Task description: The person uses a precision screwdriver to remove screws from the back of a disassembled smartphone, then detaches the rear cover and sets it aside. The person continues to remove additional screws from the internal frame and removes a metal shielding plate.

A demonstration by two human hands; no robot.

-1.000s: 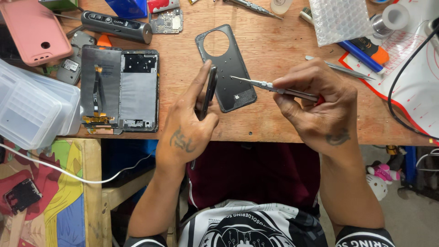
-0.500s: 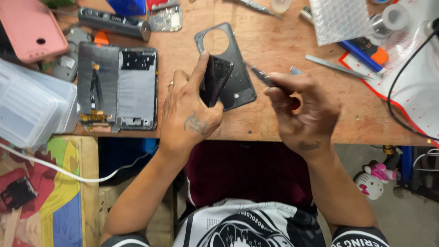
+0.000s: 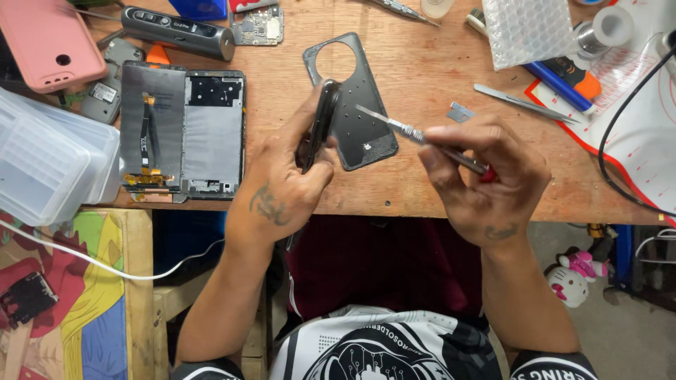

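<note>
The left hand (image 3: 285,179) is closed around a dark phone body (image 3: 319,127), holding it on edge over the workbench (image 3: 422,183) near its front edge, probably so that its narrow side faces the tool. The right hand (image 3: 486,179) pinches a slim metal tool with a red end (image 3: 422,137), tip aimed at that upturned side but not quite touching it. Under both lies a black back cover with a round camera hole (image 3: 359,119), flat on the wood. Toward the bench's left edge an opened phone frame and display (image 3: 183,134) lie side by side, with a clear plastic box (image 3: 42,162) hanging off the left corner. I can't make out what the tip is aimed at; the fingers hide most of the phone body, and its face is turned away.
</note>
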